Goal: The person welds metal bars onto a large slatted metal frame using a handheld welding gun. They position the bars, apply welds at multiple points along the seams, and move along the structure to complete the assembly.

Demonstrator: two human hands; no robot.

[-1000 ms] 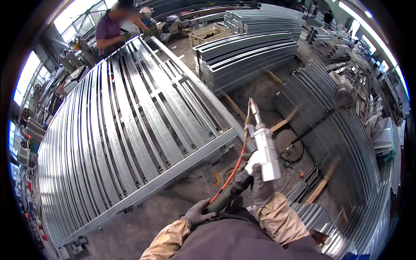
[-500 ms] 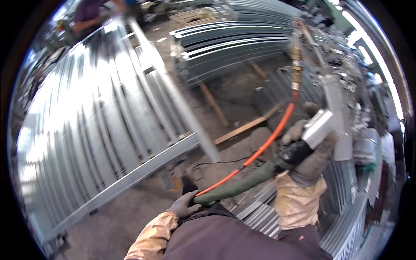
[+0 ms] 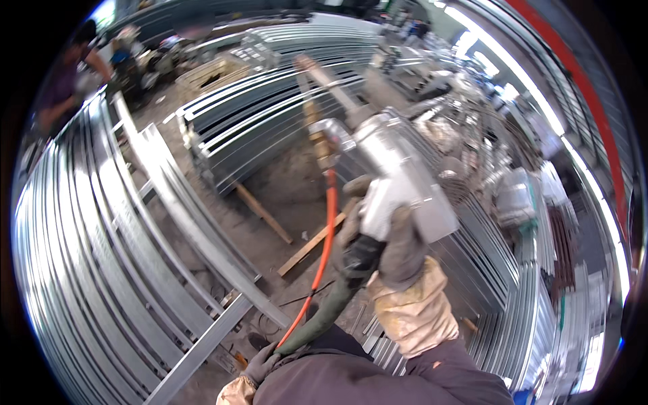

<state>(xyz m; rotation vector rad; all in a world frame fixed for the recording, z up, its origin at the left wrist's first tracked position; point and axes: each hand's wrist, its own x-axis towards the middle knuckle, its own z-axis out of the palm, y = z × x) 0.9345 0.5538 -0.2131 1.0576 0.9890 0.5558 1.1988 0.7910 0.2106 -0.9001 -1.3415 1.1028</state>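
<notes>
A silver-grey pistol-shaped gun with a long thin nozzle points up and away in front of me. My right hand, in a dirty grey glove, is closed round its black-wrapped handle. A thick green-sleeved hose hangs from the handle down to my waist. Alongside runs a thin orange hose, joined to brass fittings beside the nozzle. Low at my waist, my gloved left hand is closed on the green-sleeved hose, its fingers partly hidden.
Long galvanised metal profiles lie side by side on a frame to my left. A stack of metal sections stands ahead, near wooden battens on the floor. More profiles lie at my right. Another person stands at the far left.
The view has swung to the right. My right hand has brought the gun from the right side to the middle of the view, raised closer. The left hand keeps hold of the hose.
</notes>
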